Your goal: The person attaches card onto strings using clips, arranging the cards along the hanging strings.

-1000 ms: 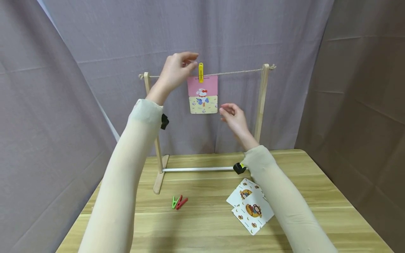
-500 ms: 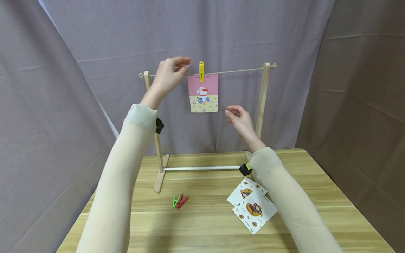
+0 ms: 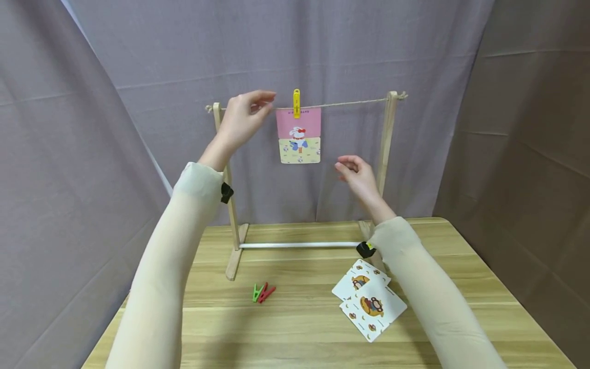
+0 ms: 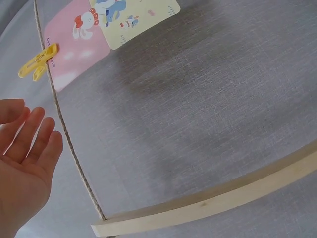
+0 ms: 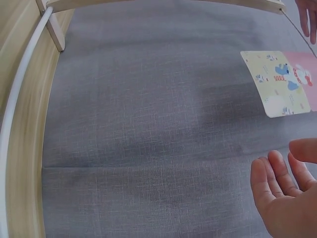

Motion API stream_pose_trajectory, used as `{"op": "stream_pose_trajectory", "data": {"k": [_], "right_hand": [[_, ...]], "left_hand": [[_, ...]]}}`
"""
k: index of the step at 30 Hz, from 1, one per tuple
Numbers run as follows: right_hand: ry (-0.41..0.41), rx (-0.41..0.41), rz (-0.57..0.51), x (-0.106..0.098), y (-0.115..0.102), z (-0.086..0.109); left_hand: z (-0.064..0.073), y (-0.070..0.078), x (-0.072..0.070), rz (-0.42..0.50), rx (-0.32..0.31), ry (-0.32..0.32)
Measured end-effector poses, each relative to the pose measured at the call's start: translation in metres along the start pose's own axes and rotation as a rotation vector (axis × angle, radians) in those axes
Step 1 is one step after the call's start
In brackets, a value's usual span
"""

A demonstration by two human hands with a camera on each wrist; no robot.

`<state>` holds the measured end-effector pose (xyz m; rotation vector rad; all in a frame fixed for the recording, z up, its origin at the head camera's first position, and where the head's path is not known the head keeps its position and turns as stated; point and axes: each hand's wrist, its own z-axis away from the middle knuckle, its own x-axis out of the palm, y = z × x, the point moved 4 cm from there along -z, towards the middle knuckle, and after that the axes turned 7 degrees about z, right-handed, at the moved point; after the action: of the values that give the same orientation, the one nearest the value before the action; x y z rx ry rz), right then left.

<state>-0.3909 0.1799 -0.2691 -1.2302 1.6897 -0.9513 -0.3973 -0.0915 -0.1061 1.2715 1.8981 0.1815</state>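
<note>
A pink and yellow card (image 3: pixel 299 149) with a rabbit picture hangs from the rope (image 3: pixel 355 103), held by a yellow clothespin (image 3: pixel 297 103) at its top edge. Left of the clothespin my left hand (image 3: pixel 243 117) is raised, fingers loosely bent and holding nothing. In the left wrist view that hand (image 4: pixel 29 163) stands apart from the rope and the card. My right hand (image 3: pixel 359 179) hovers to the lower right of the card, its fingers relaxed with nothing between them. The right wrist view shows a gap between this hand (image 5: pixel 287 193) and the card (image 5: pixel 277 84).
The rope spans two wooden posts (image 3: pixel 386 143) joined low down by a white rod (image 3: pixel 299 245). On the wooden table (image 3: pixel 286 328) lie a green clothespin (image 3: pixel 257 293), a red clothespin (image 3: pixel 266 293) and white cards with monkey pictures (image 3: pixel 373 307). Grey curtains (image 3: pixel 184 46) surround the table.
My left hand has drawn away from the yellow clothespin, leftward and down. My right hand has moved off the card's edge to the right. The card stays hanging on the rope.
</note>
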Motion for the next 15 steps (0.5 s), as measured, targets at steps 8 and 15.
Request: {"op": "stream_pose_trajectory", "data": {"k": [8,15], "right_hand": [[-0.005,-0.003,0.018,-0.005,0.003,0.002],[0.000,-0.004,0.036,-0.013,0.007,0.006]], "left_hand": [[0.011,0.001,-0.001,0.002,0.028,-0.005],[0.024,0.004,0.002,0.009,0.079,-0.020]]}}
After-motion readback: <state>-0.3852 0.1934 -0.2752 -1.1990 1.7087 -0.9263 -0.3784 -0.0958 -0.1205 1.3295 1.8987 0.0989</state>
